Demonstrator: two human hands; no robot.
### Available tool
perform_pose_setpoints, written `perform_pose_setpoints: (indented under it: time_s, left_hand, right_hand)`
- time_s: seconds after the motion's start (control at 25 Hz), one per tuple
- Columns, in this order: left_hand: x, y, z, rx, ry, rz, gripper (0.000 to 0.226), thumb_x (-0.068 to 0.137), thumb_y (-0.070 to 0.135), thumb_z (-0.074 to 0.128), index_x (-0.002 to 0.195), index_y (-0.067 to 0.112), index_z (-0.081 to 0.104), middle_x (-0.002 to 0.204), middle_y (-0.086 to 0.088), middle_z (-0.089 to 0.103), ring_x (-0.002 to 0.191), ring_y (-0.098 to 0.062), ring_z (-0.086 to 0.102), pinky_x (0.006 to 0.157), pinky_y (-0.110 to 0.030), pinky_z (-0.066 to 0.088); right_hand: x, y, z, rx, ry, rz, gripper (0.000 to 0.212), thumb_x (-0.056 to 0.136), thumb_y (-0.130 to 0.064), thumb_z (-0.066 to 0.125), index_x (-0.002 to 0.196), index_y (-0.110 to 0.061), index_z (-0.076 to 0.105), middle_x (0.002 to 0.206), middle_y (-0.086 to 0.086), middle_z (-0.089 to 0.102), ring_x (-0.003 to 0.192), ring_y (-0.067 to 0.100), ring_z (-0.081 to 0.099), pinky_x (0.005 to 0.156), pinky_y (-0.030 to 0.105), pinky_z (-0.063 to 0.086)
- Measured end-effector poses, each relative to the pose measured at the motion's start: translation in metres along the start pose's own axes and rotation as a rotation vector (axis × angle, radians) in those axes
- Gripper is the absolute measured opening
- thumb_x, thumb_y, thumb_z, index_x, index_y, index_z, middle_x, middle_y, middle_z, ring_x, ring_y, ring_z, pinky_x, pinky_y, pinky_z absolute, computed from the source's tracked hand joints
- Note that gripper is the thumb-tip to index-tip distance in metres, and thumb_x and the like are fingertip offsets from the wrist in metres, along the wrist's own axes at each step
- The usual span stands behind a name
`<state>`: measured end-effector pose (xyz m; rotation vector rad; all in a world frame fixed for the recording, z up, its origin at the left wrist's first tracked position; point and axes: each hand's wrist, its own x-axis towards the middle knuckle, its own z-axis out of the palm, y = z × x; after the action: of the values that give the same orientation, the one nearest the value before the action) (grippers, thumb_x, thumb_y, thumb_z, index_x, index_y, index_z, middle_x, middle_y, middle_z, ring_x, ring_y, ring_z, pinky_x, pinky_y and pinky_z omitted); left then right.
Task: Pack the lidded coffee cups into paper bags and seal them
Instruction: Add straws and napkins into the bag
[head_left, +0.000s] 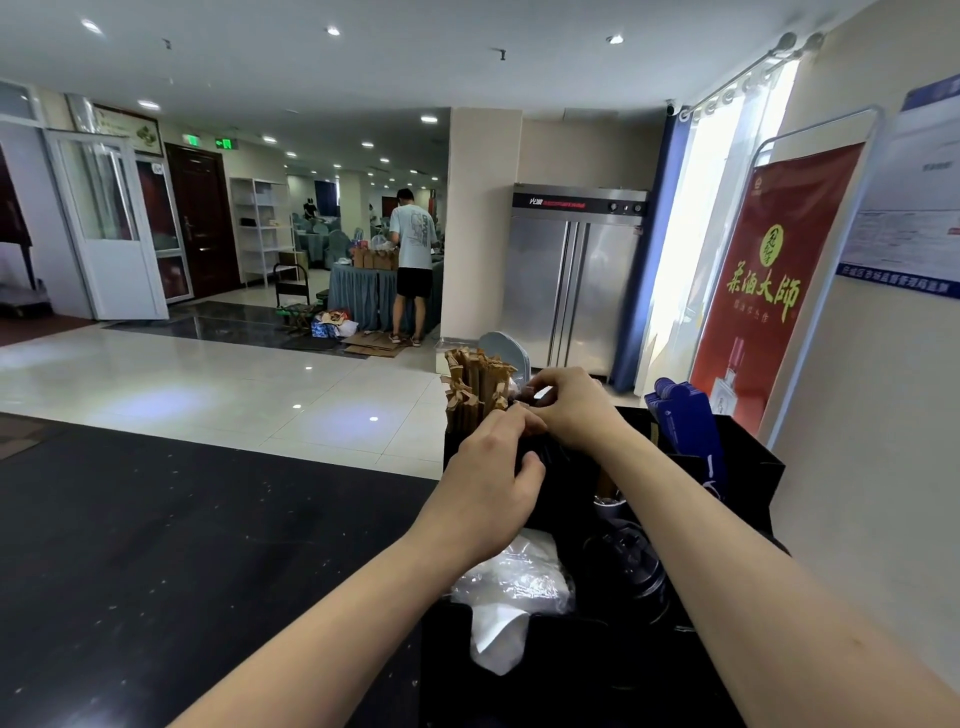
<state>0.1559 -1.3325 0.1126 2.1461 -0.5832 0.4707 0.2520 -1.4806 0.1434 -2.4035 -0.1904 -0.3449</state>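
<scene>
Both hands meet over a black box: left hand (485, 480) and right hand (571, 408) pinch something small btwn fingertips, can't tell what. Brown folded paper bags (478, 387) stand bundled just behind. No cup bagged or sealed in view; dark glossy lidded cups (626, 556) sit below, beside crinkly clear plastic (519, 571). Looks early.

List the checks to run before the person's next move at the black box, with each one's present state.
1. Both hands in view: left hand, right hand: ok.
2. Grip on a small item between the fingertips: cannot tell what it is.
3. Paper bag open and ready: cannot tell, none seen nearby.
4. Lidded cup within reach: ok.
5. Wooden stirrers upright in the black box: ok.
</scene>
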Motion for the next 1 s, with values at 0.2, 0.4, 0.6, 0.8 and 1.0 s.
perform_pose_setpoints:
  time_s: [0.2,0.4,0.6,0.8,1.0]
  left_hand:
    - [-0.001,-0.002,0.0,-0.005,-0.001,0.007,0.027,0.1,0.016,0.052,0.125,0.023,0.057,0.121,0.007,0.057,0.11,-0.008,0.055,0.097,-0.037,0.052]
    - [-0.002,0.002,0.004,-0.009,0.005,0.009,0.025,0.099,0.017,0.054,0.123,0.023,0.058,0.119,0.008,0.058,0.109,-0.008,0.056,0.096,-0.037,0.052]
    - [-0.002,0.008,0.003,-0.003,0.019,0.019,0.024,0.099,0.018,0.054,0.123,0.023,0.058,0.119,0.008,0.058,0.107,-0.009,0.058,0.093,-0.038,0.053]
    - [-0.005,0.02,-0.004,0.006,0.036,0.035,0.023,0.099,0.018,0.055,0.121,0.023,0.059,0.118,0.008,0.058,0.104,-0.007,0.058,0.092,-0.036,0.054]
    - [-0.008,0.026,-0.014,0.027,0.042,0.063,0.021,0.098,0.016,0.056,0.117,0.023,0.06,0.114,0.009,0.058,0.101,-0.004,0.059,0.09,-0.033,0.054]
  right_hand:
    - [-0.008,0.003,-0.008,0.041,0.072,-0.019,0.015,0.082,-0.03,0.084,0.087,-0.025,0.071,0.087,-0.003,0.07,0.083,0.012,0.065,0.069,0.024,0.049]
    - [-0.019,0.007,-0.023,0.037,0.123,-0.006,0.007,0.086,-0.019,0.077,0.088,-0.024,0.073,0.084,-0.002,0.072,0.083,0.014,0.068,0.063,0.018,0.048]
    - [-0.029,-0.002,-0.046,0.138,0.156,-0.033,0.01,0.085,-0.019,0.081,0.086,-0.023,0.072,0.077,-0.007,0.07,0.075,0.007,0.067,0.066,0.018,0.051]
    - [-0.039,-0.019,-0.064,0.16,0.191,-0.052,0.017,0.079,-0.024,0.087,0.077,-0.025,0.071,0.075,-0.004,0.073,0.068,0.008,0.07,0.061,0.019,0.053]
    - [-0.043,-0.026,-0.068,0.141,0.246,-0.052,0.02,0.076,-0.027,0.09,0.076,-0.02,0.071,0.076,0.001,0.073,0.071,0.015,0.072,0.069,0.031,0.062]
